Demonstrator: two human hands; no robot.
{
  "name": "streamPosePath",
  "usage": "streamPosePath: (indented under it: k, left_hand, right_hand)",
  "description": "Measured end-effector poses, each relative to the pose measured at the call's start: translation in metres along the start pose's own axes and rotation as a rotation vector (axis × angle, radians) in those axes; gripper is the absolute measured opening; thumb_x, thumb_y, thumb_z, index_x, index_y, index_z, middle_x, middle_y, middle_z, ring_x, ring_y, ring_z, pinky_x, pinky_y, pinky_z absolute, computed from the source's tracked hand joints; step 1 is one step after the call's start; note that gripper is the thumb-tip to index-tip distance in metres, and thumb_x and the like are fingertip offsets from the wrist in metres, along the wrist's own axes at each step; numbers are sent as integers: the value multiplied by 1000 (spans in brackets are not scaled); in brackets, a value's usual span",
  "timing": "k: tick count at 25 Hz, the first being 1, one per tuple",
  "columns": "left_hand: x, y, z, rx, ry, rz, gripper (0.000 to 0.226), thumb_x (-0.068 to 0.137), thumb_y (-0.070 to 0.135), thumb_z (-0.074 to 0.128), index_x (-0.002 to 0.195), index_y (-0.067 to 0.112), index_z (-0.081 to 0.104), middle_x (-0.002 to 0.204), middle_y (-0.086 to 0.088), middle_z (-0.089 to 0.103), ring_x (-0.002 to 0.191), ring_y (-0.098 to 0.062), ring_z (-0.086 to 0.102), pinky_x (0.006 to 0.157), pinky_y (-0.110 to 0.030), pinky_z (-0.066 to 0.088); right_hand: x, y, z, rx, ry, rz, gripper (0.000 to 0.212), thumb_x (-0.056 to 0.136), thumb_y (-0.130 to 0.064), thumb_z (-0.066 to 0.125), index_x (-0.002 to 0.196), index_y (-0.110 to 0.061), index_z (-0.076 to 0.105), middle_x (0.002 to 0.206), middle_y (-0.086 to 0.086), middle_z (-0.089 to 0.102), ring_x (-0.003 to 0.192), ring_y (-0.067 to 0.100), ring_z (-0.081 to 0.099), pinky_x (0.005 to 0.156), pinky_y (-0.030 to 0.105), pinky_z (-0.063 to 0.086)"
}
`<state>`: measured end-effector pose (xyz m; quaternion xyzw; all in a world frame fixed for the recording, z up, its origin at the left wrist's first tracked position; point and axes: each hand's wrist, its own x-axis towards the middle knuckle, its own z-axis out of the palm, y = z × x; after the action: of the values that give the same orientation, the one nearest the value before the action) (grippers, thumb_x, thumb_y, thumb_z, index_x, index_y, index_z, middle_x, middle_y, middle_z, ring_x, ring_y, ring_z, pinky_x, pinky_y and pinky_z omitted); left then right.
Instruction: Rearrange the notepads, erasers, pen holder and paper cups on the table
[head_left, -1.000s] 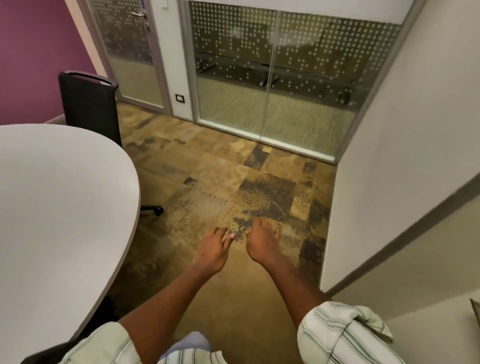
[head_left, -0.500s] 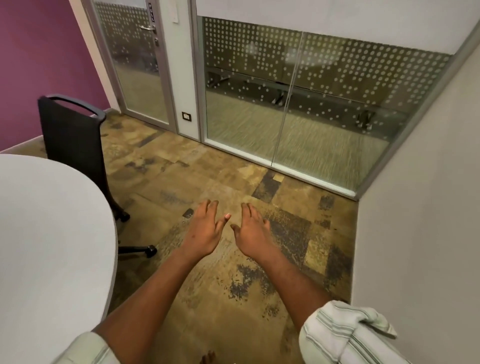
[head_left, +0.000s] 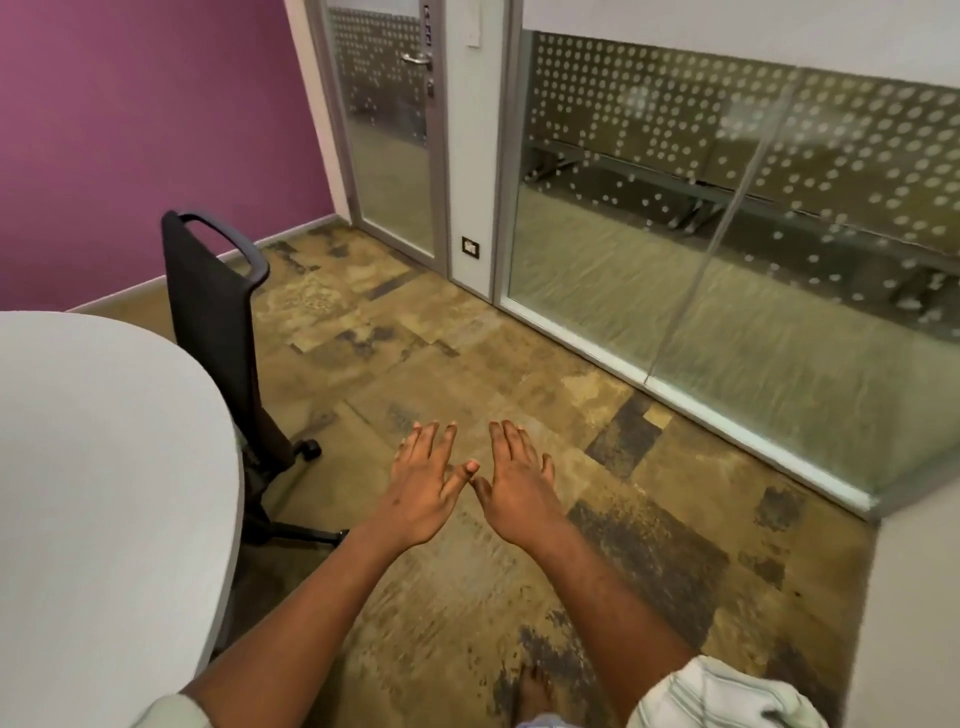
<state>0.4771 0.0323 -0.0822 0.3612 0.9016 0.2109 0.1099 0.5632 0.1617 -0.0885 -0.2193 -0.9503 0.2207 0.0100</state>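
My left hand (head_left: 423, 480) and my right hand (head_left: 517, 478) are stretched out side by side over the carpet, palms down, fingers straight and spread, thumbs nearly touching. Neither hand holds anything. The white round table (head_left: 104, 467) fills the left of the view, and its visible part is bare. No notepads, erasers, pen holder or paper cups are in view.
A black office chair (head_left: 218, 322) on castors stands at the table's far edge. Glass partitions (head_left: 727, 260) and a glass door (head_left: 395, 130) close the room ahead. A purple wall (head_left: 130, 130) is at the left, a pale wall (head_left: 919, 597) at the right. Patterned carpet (head_left: 519, 389) lies between.
Both hands have gone from loosely curled to flat with fingers spread. The view has lifted and swung left, showing more of the door and purple wall.
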Motion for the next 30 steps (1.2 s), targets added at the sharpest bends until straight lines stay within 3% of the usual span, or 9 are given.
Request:
streamPosePath:
  k: [4, 10, 16, 21, 30]
  left_hand:
    - [84, 5, -5, -25, 50, -158, 70, 94, 57, 23, 151, 19, 11, 159, -10, 11, 148, -25, 2, 120, -40, 7]
    - [194, -15, -24, -29, 177, -244, 70, 94, 55, 23, 151, 15, 13, 158, -10, 16, 147, -25, 10, 119, -41, 15]
    - [342, -84, -35, -127, 226, -367, 72, 93, 57, 20, 150, 12, 17, 156, -10, 22, 145, -24, 16, 119, -38, 16]
    - [455, -129, -82, -177, 309, -402, 89, 83, 68, 9, 148, 10, 23, 153, -13, 29, 143, -27, 23, 117, -42, 20]
    - [601, -234, -153, -141, 388, -514, 70, 95, 56, 25, 147, 10, 25, 153, -11, 28, 143, -26, 20, 118, -41, 19]
  right_hand:
    - [99, 16, -21, -5, -72, -84, 69, 99, -45, 34, 152, -22, -4, 161, 0, -9, 148, 20, -11, 115, 56, 1]
    - [239, 16, -43, -43, -68, -220, 71, 98, -50, 32, 152, -22, -3, 161, -1, -10, 147, 20, -12, 114, 57, 0]
    - [399, -8, -39, -92, -99, -311, 68, 99, -45, 31, 151, -25, -8, 160, -2, -13, 147, 18, -16, 114, 56, -1]
    - [513, -32, -44, -133, -138, -345, 72, 98, -47, 36, 151, -25, -6, 160, -2, -13, 147, 19, -14, 114, 56, -1]
    - [727, -99, -27, -98, -190, -428, 70, 98, -47, 37, 152, -22, 2, 161, -1, -7, 148, 20, -9, 115, 56, 2]
